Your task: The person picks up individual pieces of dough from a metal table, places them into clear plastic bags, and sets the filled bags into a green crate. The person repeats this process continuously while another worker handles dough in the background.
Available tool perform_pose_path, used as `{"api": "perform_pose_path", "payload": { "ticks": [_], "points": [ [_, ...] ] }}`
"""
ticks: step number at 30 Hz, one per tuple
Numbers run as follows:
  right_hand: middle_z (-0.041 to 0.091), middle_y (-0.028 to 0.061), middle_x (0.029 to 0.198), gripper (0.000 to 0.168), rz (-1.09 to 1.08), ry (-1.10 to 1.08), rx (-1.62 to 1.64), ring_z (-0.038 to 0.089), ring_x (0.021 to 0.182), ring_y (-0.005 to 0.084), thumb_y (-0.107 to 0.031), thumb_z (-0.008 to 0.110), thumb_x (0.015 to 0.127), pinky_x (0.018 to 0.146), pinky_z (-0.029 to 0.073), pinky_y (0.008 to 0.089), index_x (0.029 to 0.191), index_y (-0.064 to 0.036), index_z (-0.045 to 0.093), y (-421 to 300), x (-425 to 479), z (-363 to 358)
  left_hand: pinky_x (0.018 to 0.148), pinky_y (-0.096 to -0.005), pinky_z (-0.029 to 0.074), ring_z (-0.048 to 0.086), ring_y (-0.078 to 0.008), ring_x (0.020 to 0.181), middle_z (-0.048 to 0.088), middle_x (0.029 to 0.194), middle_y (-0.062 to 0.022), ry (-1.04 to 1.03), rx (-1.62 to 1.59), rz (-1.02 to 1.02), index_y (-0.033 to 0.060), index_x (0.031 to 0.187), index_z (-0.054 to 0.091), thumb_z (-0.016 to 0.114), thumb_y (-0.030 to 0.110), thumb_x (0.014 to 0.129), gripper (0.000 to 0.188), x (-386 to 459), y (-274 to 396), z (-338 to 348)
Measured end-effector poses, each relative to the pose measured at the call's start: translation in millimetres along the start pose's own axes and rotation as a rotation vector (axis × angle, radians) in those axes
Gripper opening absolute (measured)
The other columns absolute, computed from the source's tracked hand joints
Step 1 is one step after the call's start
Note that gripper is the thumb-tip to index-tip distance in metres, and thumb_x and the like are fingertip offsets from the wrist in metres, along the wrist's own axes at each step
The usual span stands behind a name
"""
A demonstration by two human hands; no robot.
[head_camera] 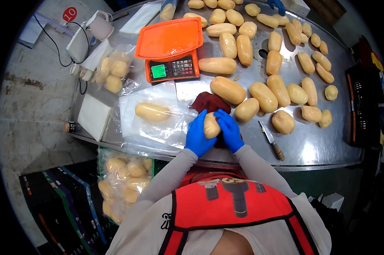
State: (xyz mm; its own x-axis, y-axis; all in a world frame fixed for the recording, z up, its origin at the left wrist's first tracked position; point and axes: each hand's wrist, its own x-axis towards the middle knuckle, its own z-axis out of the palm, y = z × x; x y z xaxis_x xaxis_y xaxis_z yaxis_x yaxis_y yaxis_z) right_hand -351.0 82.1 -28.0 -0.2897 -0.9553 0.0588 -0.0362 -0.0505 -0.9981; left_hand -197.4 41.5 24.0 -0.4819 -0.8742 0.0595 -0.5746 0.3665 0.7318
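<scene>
My blue-gloved left hand (197,137) grips one side of a short, peeled root vegetable piece (211,127), which looks like a lotus root section. On its other side my right hand (230,132), also in a blue glove, holds it. A dark red cloth (207,101) lies just beyond the hands and shows again under the right one. Left of my hands, a longer root piece (152,112) rests in or on a clear plastic bag (174,134); which of the two is hard to tell. To the right lies a knife (269,135) with a wooden handle.
An orange digital scale (171,47) stands at the back left, its pan bare. Many root pieces (263,97) cover the steel table (325,149). Filled bags (113,73) and stacked white bags (94,114) lie left. A bagged crate (125,181) sits below. Another person's gloved hand (277,5) shows far back.
</scene>
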Motion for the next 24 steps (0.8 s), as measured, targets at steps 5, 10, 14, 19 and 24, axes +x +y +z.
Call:
{"api": "perform_pose_path", "payload": {
  "ticks": [5,10,14,19,24],
  "points": [
    [0.057,0.012,0.121,0.028,0.164,0.026,0.12,0.053,0.113,0.0209,-0.011,0.053,0.09,0.098,0.039,0.0323,0.117,-0.003,0.059,25,16,-9,0.1,-0.0398,0.037,0.044,-0.0312,0.121,0.043,0.131,-0.0179,-0.078,-0.298,-0.076,0.0063,0.142,0.022,0.084,0.017,0.056,0.106,5,16,-22],
    [0.051,0.0147,0.13,0.032,0.011,-0.077,-0.144,0.045,0.123,0.0262,-0.016,0.053,0.09,0.1,0.037,0.0359,0.121,-0.009,0.057,9,6,-19,0.104,-0.0384,0.035,0.039,-0.0265,0.126,0.036,0.136,-0.0142,-0.048,-0.715,0.051,0.0072,0.144,0.012,0.084,0.014,0.058,0.112,-4,42,-61],
    [0.05,0.0134,0.131,0.039,-0.026,-0.086,-0.243,0.045,0.123,0.0265,-0.02,0.053,0.09,0.1,0.038,0.0373,0.127,-0.009,0.052,-41,-10,-41,0.104,-0.038,0.034,0.039,-0.0259,0.126,0.037,0.136,-0.0128,-0.029,-0.75,0.127,0.0058,0.143,0.012,0.084,0.013,0.059,0.111,-4,54,-80],
    [0.051,0.0084,0.127,0.054,0.332,-0.359,0.413,0.05,0.116,0.0183,-0.025,0.059,0.088,0.099,0.039,0.0332,0.133,-0.002,0.041,-92,-23,-47,0.107,-0.038,0.029,0.033,-0.027,0.13,0.033,0.141,-0.0136,-0.335,-0.723,0.104,0.0039,0.144,0.013,0.083,0.017,0.061,0.109,-10,51,-77],
    [0.053,0.0116,0.125,0.057,0.64,-0.351,0.724,0.052,0.113,0.0203,-0.025,0.063,0.084,0.098,0.04,0.0328,0.131,0.0,0.042,-82,-49,-52,0.104,-0.0378,0.032,0.037,-0.0258,0.127,0.033,0.14,-0.0127,-0.452,-0.53,0.069,0.008,0.144,0.018,0.079,0.015,0.067,0.099,-23,46,-50]
  ]
}}
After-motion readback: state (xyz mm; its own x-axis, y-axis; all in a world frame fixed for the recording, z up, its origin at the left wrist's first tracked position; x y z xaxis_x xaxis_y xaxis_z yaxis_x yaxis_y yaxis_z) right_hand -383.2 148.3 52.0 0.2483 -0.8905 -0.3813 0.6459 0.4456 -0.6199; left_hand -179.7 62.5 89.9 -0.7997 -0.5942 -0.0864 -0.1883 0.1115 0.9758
